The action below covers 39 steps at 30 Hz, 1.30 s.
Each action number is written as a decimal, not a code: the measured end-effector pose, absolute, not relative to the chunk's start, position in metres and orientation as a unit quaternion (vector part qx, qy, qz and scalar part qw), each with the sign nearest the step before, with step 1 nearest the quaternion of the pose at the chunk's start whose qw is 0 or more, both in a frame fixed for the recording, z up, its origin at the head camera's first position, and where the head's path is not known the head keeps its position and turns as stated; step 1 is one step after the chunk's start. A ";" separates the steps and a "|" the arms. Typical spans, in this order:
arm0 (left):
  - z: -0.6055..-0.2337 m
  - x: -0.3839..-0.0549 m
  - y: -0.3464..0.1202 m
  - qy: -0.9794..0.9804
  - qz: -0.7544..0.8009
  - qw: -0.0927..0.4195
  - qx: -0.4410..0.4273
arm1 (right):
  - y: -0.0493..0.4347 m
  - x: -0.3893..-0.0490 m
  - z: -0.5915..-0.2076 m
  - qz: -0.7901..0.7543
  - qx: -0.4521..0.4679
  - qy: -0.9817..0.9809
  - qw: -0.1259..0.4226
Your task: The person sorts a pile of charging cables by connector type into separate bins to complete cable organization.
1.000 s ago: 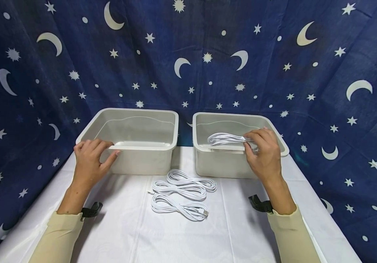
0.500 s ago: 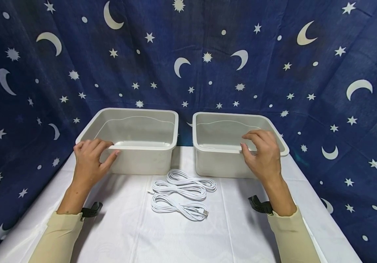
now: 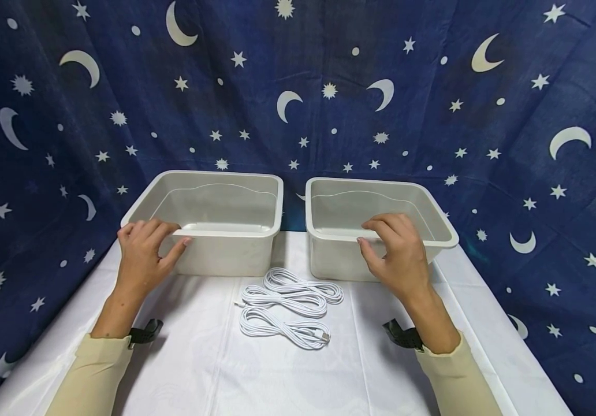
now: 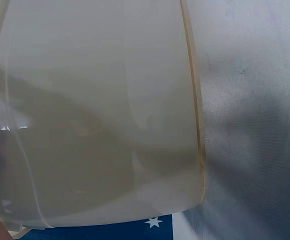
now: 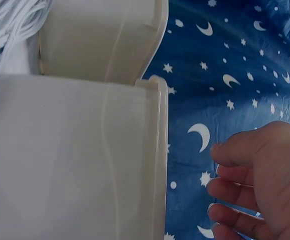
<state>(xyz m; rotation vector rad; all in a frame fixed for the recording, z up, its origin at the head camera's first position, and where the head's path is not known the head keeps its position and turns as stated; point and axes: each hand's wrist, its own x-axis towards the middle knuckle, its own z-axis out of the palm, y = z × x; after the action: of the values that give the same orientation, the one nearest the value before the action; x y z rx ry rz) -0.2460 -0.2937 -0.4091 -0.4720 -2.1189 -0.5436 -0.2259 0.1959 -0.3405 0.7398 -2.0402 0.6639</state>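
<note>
My left hand (image 3: 141, 254) grips the front rim of the left grey plastic bin (image 3: 225, 254), fingers over the edge and thumb outside the front wall. Over the front rim of the right grey bin (image 3: 336, 260) hovers my right hand (image 3: 402, 254), fingers loosely bent, with a gap between thumb and fingertips and nothing held. In the right wrist view that hand (image 5: 272, 185) appears beyond the bin's rim. Three coiled white USB cables (image 3: 287, 299) lie between the hands, overlapping; one metal plug (image 3: 324, 335) shows. The right bin's front wall hides part of its floor.
A white cloth (image 3: 277, 381) covers the table. Behind the bins hangs a dark blue curtain (image 3: 329, 133) with moons and stars, also wrapping both sides. A narrow gap separates the two bins. Black straps (image 3: 144, 332) circle both wrists.
My right hand has released a coiled white cable into the right bin, where it dropped out of sight. That hand has then shifted left and slightly toward me. My left hand stays put.
</note>
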 end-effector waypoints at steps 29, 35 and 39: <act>-0.408 -0.246 -0.293 -0.855 -0.217 0.431 -0.189 | 0.163 -0.210 -0.356 0.211 0.340 -0.835 0.378; -0.409 -0.247 -0.293 -0.856 -0.216 0.430 -0.189 | 0.156 -0.208 -0.362 0.201 0.354 -0.834 0.373; -0.409 -0.246 -0.294 -0.857 -0.213 0.430 -0.187 | 0.149 -0.206 -0.365 0.195 0.369 -0.833 0.364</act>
<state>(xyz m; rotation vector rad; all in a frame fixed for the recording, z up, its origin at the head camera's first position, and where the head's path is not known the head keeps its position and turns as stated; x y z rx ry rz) -0.2463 -0.2937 -0.4094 -0.4661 -2.1392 -0.5327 -0.2063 0.1493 -0.3652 0.9494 -2.1423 0.5020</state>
